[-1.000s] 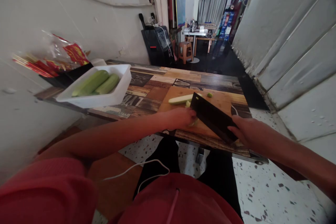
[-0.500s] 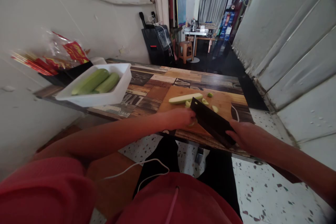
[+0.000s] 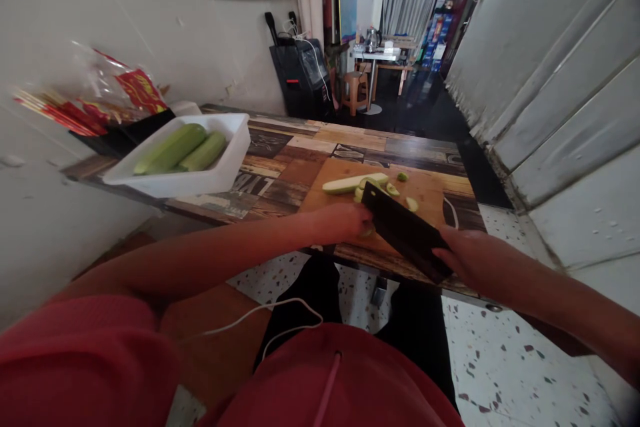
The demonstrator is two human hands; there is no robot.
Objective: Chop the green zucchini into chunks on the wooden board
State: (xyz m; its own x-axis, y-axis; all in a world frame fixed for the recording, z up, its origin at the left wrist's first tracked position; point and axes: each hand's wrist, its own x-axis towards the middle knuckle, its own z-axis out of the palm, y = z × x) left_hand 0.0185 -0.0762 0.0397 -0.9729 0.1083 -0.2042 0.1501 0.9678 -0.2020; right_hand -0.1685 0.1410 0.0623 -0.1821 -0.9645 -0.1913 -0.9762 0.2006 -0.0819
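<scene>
My right hand [image 3: 463, 250] is wrapped round the near end of a dark, broad-bladed cleaver [image 3: 400, 223], which slants over the cutting board [image 3: 320, 197]. Close against the cleaver's far end, my left hand [image 3: 350, 221] is closed on a zucchini piece, mostly hidden by the fingers; a bit of pale green shows beneath them. Behind the blade lies a long pale zucchini half [image 3: 353, 183], cut face showing. Several cut zucchini slices [image 3: 393, 189] are scattered to its right, along with a small green end piece [image 3: 402, 177].
A white plastic tub [image 3: 210, 177] with whole zucchinis [image 3: 173, 149] stands on the left of the patterned wooden table [image 3: 300, 153]. Beyond it sits a black holder [image 3: 125, 133] with skewers and packets. A white cord loop [image 3: 453, 212] lies at the board's right edge.
The view has shifted slightly. One more zucchini slice shows just behind the cleaver's far end. Both hands keep nearly the same place and grip.
</scene>
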